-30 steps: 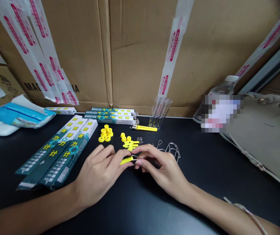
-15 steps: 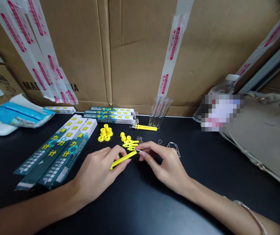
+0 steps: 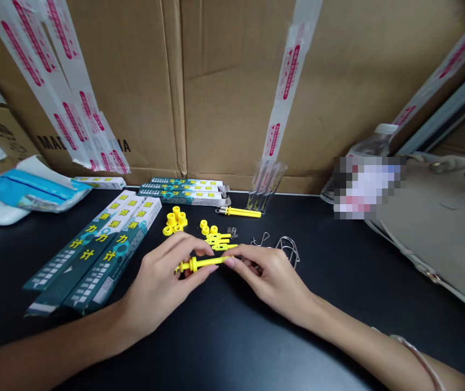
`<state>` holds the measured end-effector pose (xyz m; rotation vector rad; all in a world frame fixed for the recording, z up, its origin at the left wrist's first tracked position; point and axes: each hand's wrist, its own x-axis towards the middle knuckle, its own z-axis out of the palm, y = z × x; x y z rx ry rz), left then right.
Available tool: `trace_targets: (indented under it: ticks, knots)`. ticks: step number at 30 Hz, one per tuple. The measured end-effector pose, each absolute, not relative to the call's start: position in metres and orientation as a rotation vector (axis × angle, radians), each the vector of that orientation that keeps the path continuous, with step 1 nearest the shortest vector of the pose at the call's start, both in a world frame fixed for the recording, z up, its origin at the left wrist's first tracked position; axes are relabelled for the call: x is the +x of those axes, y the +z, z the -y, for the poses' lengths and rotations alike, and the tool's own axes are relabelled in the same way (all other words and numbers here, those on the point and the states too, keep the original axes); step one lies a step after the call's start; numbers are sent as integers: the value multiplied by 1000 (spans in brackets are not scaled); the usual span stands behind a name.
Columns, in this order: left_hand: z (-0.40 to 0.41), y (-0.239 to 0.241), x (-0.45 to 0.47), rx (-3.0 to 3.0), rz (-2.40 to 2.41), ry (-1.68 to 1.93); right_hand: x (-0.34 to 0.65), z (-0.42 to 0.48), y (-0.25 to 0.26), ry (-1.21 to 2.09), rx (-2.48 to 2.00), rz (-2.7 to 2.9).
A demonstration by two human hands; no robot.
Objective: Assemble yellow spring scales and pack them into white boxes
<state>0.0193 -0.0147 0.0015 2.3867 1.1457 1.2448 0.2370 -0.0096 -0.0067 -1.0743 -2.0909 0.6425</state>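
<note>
A slim yellow plastic rod (image 3: 206,262) with a collar near its left end lies between my two hands, above the black table. My left hand (image 3: 163,279) has thumb and fingers curved around the collared end. At the rod's other end, my right hand (image 3: 271,271) pinches the tip between thumb and index finger. Just beyond my fingertips lie several small yellow slotted pieces (image 3: 218,239), with little coil springs (image 3: 232,232) beside them. Bent wire hooks (image 3: 288,250) rest behind my right hand. Yellow caps (image 3: 175,220) stand in a group behind my left hand.
Printed long boxes (image 3: 102,239) lie at the left, and more boxes (image 3: 183,190) at the back. Clear tubes (image 3: 262,187) lean on the cardboard carton (image 3: 224,98). A yellow rod with a metal end (image 3: 242,212) lies nearby. A bottle (image 3: 378,142) and bag (image 3: 439,228) stand right.
The yellow rod has turned nearer to level, and its collared end now shows. My right hand's fingertips have closed onto its right end; the thin wire seen there before is hidden.
</note>
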Motion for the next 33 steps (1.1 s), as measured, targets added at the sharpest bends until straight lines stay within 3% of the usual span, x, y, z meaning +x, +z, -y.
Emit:
trace_targets:
  ticks: [6,10,16,22,33]
  knots:
    - [18,4,23,1869,-1104,1260,241,5,-5,641,-1217,1950]
    - [14,8,25,1406,-1071,1266,240,6,0,808,-1202,1929]
    - [1,9,24,1167,-1038,1255,234,11,-2,1053,-1105,1958]
    - [-2,5,23,1144,-1079,1192,231,12,-2,1330,-1029,1897]
    - [5,8,25,1321,-1004,1077,228,9,0,1336,-1043,1733]
